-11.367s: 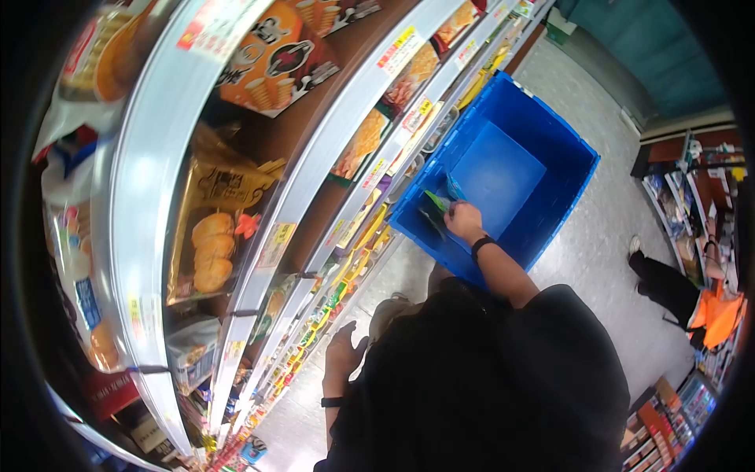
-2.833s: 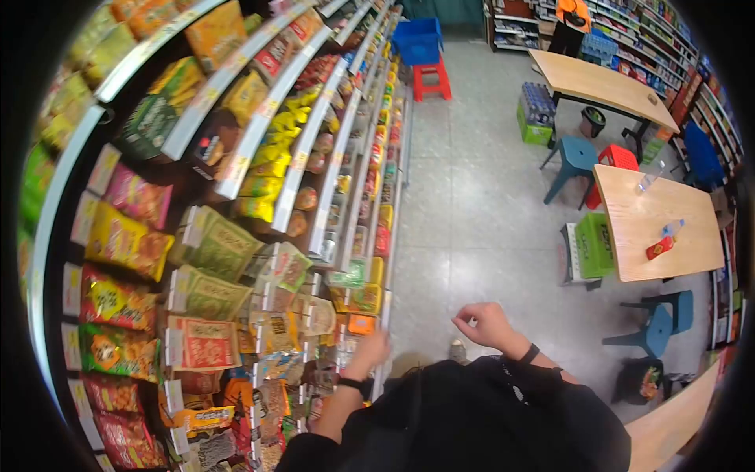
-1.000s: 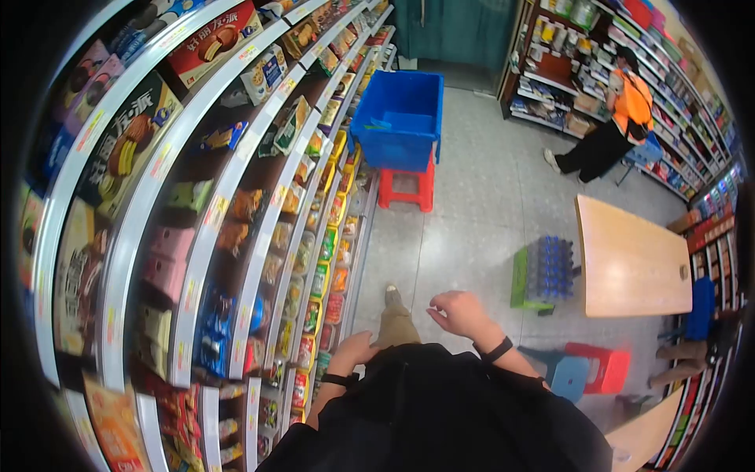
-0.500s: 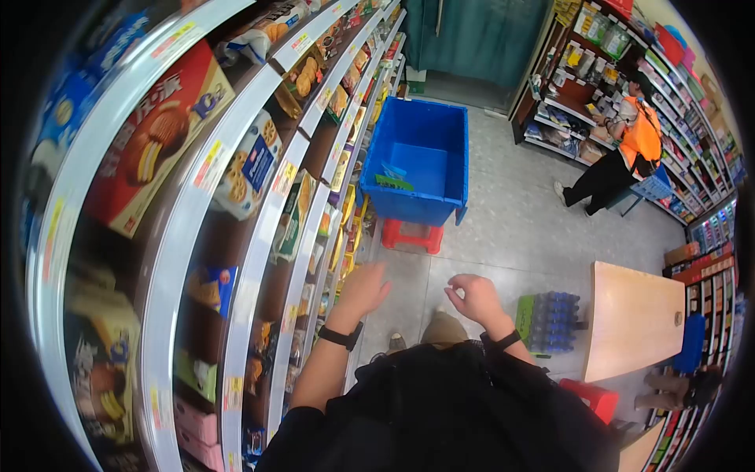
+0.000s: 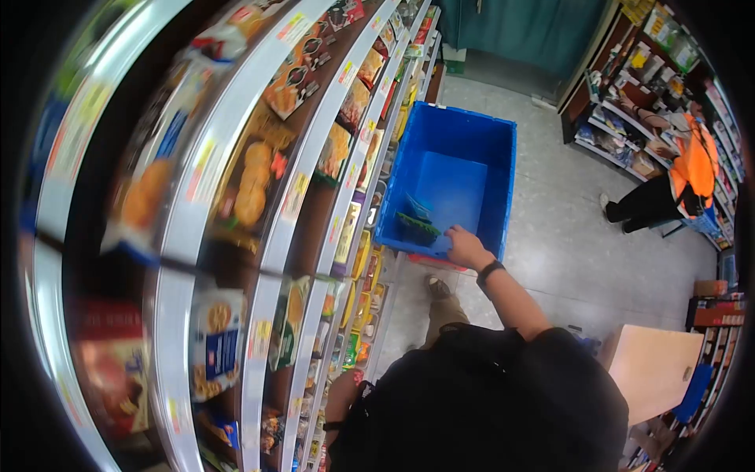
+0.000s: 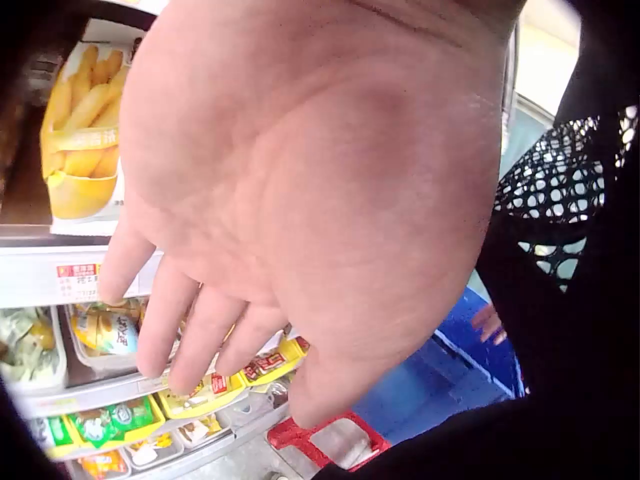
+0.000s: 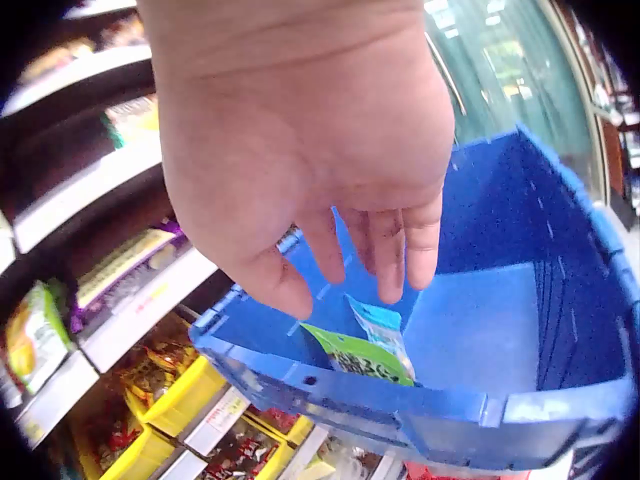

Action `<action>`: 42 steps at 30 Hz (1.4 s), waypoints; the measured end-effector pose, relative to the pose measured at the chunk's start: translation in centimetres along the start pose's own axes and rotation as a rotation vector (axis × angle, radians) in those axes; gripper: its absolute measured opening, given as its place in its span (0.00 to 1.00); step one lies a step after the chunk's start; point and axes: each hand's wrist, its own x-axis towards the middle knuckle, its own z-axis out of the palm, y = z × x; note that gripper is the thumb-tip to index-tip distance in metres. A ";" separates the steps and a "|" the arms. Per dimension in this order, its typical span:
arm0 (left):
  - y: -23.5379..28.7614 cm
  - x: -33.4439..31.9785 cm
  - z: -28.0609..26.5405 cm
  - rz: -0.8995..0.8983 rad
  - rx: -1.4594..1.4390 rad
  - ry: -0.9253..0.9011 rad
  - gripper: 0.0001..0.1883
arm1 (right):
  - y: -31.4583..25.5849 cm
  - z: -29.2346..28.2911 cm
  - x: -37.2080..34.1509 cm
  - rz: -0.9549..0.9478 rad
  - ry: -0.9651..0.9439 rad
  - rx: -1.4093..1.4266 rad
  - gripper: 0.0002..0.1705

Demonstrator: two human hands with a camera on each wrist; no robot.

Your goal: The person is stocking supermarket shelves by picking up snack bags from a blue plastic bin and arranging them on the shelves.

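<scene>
The right hand [image 5: 469, 249], the nearer one, is released and empty, with the green packet [image 7: 352, 353] below-left of it, long edge slanting.

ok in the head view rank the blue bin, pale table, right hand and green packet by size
1. Blue bin
2. Pale table
3. Right hand
4. Green packet
The black shirt hides part of the table, so only its visible part is ranked.
</scene>
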 end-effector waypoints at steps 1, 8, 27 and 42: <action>0.8 0.7 -0.6 0.049 -0.141 0.024 0.22 | 2.2 1.2 3.5 0.039 -0.056 0.031 0.30; 13.7 4.2 -4.6 -0.197 -0.168 0.264 0.28 | 7.5 5.6 19.7 0.139 -0.329 -0.023 0.34; 15.1 -3.6 2.9 -0.217 -0.250 0.510 0.27 | -0.8 -3.9 8.2 -0.215 0.540 0.177 0.06; 5.4 -34.3 36.8 -0.285 -0.459 0.810 0.38 | -26.0 9.7 -42.5 -1.130 -0.420 0.354 0.07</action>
